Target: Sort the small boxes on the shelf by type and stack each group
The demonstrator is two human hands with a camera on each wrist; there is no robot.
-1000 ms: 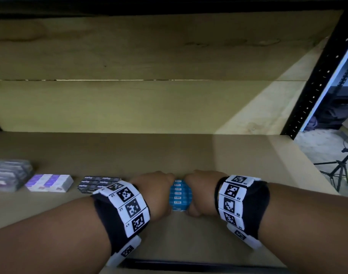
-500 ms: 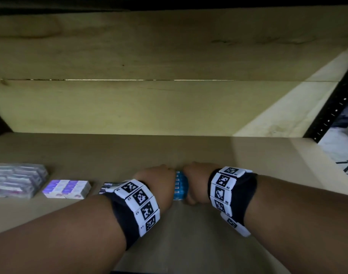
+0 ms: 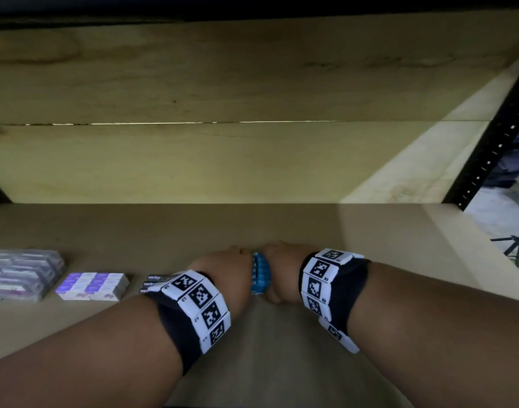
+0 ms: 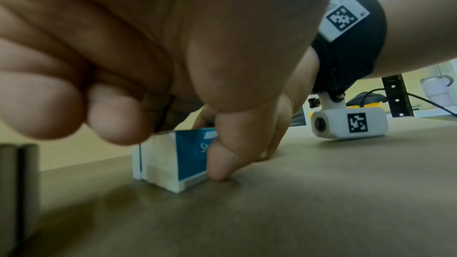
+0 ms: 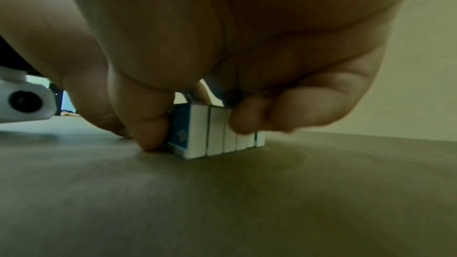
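Note:
A row of several small blue-and-white boxes (image 3: pixel 259 273) stands on edge on the brown shelf board (image 3: pixel 370 245). My left hand (image 3: pixel 237 269) and right hand (image 3: pixel 277 269) clasp it from either side. In the left wrist view the thumb (image 4: pixel 220 161) presses the blue face of the row (image 4: pixel 168 161), with curled fingers above it. In the right wrist view the thumb (image 5: pixel 150 128) holds the near end of the row (image 5: pixel 197 134) and curled fingers (image 5: pixel 272 118) lie against its white side. The boxes rest on the board.
To the left on the shelf lie black Staples boxes (image 3: pixel 153 282), purple-and-white boxes (image 3: pixel 93 285) and a clear-wrapped grey pack (image 3: pixel 19 272). A wooden back wall (image 3: pixel 222 163) closes the shelf. A black perforated upright (image 3: pixel 488 154) stands at the right.
Both hands have pushed the blue row a little deeper into the shelf and closed tighter round it, so less of it shows. The head view has shifted to the left.

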